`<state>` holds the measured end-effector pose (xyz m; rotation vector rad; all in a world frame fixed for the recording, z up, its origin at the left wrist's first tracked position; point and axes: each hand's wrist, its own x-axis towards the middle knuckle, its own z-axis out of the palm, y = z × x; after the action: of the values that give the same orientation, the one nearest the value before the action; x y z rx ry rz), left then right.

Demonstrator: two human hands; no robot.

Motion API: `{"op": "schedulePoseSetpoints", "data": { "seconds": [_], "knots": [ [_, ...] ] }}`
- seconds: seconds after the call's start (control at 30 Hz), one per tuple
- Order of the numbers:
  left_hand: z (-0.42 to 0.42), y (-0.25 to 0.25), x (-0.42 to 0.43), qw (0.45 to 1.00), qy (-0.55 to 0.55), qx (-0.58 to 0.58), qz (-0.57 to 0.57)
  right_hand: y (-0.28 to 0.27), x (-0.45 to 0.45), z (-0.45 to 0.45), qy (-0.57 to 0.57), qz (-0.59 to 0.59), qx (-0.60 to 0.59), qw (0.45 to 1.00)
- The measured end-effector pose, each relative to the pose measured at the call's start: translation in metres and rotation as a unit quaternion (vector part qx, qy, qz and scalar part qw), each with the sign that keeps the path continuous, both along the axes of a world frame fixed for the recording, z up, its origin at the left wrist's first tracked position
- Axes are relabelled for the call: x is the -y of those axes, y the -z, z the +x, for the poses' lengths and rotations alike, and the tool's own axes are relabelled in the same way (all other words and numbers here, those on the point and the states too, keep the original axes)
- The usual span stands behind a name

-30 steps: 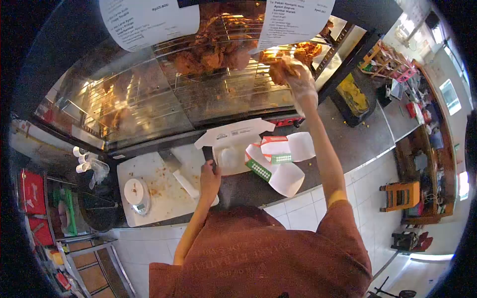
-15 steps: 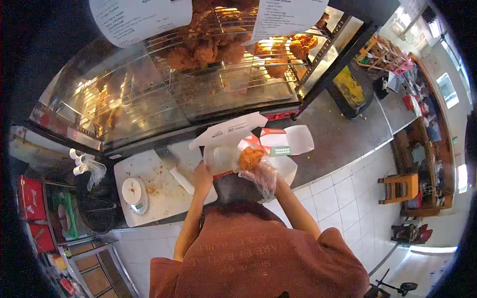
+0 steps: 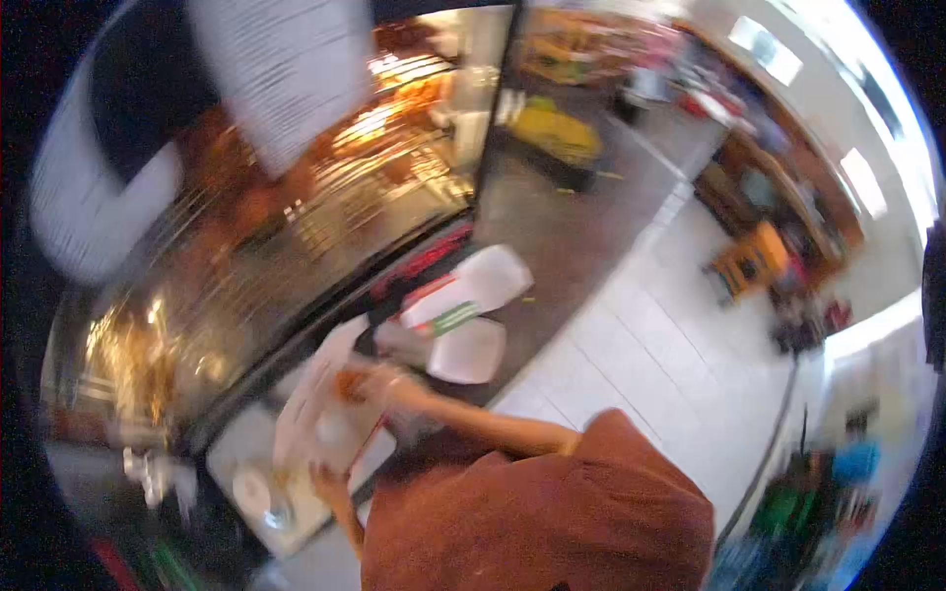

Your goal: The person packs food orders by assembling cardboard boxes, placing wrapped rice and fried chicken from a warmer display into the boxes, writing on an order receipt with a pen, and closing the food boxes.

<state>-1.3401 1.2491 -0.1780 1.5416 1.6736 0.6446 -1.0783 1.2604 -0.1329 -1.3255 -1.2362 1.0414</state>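
The view is smeared by motion. My right hand [image 3: 394, 386], in a clear plastic glove, grips an orange-brown piece of fried chicken [image 3: 350, 384] above a white takeaway box [image 3: 340, 424]. The box's lid [image 3: 307, 389] stands raised on the side toward the glass cabinet. At the box's near left edge is my left hand [image 3: 327, 483], bare, its fingers too blurred to read. A second white box [image 3: 468, 353] lies open to the right, beside a red, white and green carton [image 3: 443, 310] with a white flap.
A glass warming cabinet [image 3: 335, 231] with fried chicken on racks runs along the counter's back. On the white cutting board [image 3: 232, 443] sits a round white scale [image 3: 256, 488]. A tub of yellow contents [image 3: 557, 133] stands farther right. Paper sheets [image 3: 286, 79] hang on the glass.
My head has turned, so the scene has swung left and tilted. The chicken in my right hand has moved left, from beside the cartons to over the box with the raised lid.
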Motion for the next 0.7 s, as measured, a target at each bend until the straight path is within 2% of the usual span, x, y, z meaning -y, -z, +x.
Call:
{"op": "schedulePoseSetpoints", "data": {
  "seconds": [0.07,0.1,0.17,0.2,0.3,0.33,0.43,0.47,0.53,0.6,0.67,0.7],
  "knots": [
    [-0.025,0.034,-0.006,0.997,-0.019,0.073,0.002,-0.034,0.009,-0.012,-0.006,0.061,0.088,0.994],
    [-0.039,0.054,-0.012,0.994,-0.028,0.101,0.007,-0.03,0.007,-0.014,0.033,0.01,0.118,0.992],
    [-0.014,0.003,-0.011,0.989,-0.072,0.079,-0.1,-0.014,-0.017,-0.02,0.041,-0.115,0.259,0.958],
    [-0.013,-0.009,-0.009,0.987,-0.092,0.077,-0.111,-0.004,-0.035,-0.024,0.008,-0.187,0.372,0.909],
    [-0.013,-0.025,-0.009,0.984,-0.102,0.094,-0.111,-0.055,-0.017,-0.003,0.07,-0.267,0.349,0.896],
    [-0.013,-0.029,-0.01,0.984,-0.105,0.1,-0.108,-0.05,-0.011,-0.002,0.08,-0.276,0.327,0.9],
    [-0.013,-0.038,-0.011,0.983,-0.107,0.112,-0.099,0.091,-0.067,-0.022,-0.072,-0.027,0.351,0.933],
    [-0.017,-0.041,-0.009,0.982,-0.112,0.117,-0.095,0.08,-0.035,-0.008,-0.083,-0.045,0.194,0.976],
    [-0.022,-0.051,-0.004,0.981,-0.121,0.127,-0.083,-0.027,0.014,0.003,-0.051,-0.148,0.099,0.983],
    [-0.03,-0.061,0.005,0.98,-0.127,0.139,-0.069,0.003,0.005,-0.019,0.002,-0.056,0.024,0.998],
    [-0.032,-0.071,0.013,0.98,-0.11,0.157,-0.047,-0.016,0.011,-0.029,0.004,-0.093,-0.037,0.995],
    [-0.035,-0.072,0.016,0.978,-0.106,0.174,-0.046,-0.08,0.026,-0.009,-0.018,-0.17,-0.054,0.984]
  ]
}}
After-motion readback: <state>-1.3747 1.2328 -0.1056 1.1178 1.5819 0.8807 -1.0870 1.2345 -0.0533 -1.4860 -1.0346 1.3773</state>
